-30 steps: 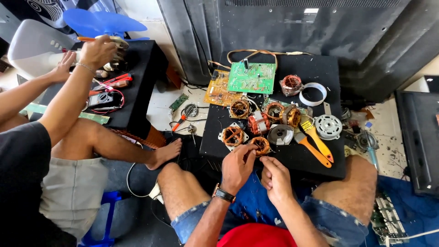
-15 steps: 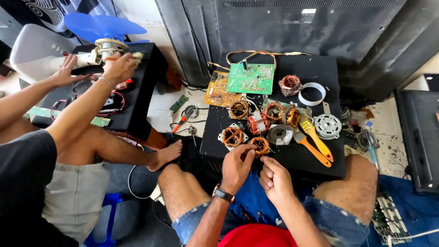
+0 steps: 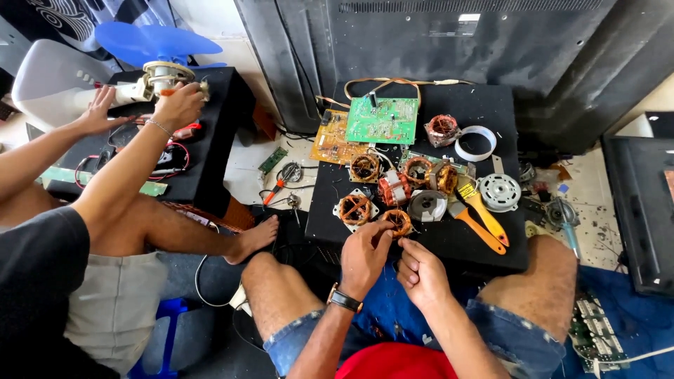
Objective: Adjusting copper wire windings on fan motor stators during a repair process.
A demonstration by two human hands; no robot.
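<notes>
Since half a second ago the person's two hands have barely shifted at the near edge of the black table (image 3: pixel 484 105), while the co-worker's hand (image 3: pixel 179 105) at the far left has slid a little along the fan motor (image 3: pixel 163 76) under the blue fan blade (image 3: pixel 156 43).

The left hand (image 3: pixel 364 256), a dark watch on its wrist, is curled, its fingertips pinched on a small copper-wound stator coil (image 3: pixel 399 222) that lies at the table's front edge. The right hand (image 3: pixel 421 272) is loosely curled just beside it, index finger stretched toward the same coil; whether it actually touches the winding cannot be told.

Just left of that coil sits a second copper-wound stator (image 3: pixel 354 208). Behind them are three more windings in a row (image 3: pixel 419 170), a red-and-white motor part (image 3: pixel 393 188) and a grey round motor cover (image 3: pixel 427 205). To the right lie a yellow-and-orange handled tool (image 3: pixel 484 217) and a silver perforated end cap (image 3: pixel 500 192). Farther back are a green circuit board (image 3: pixel 382 121), an orange-brown board (image 3: pixel 330 144) partly under it, another winding (image 3: pixel 442 130) and a white ring (image 3: pixel 475 144).

The co-worker's other hand (image 3: pixel 98 112) rests open on the fan's white housing.
</notes>
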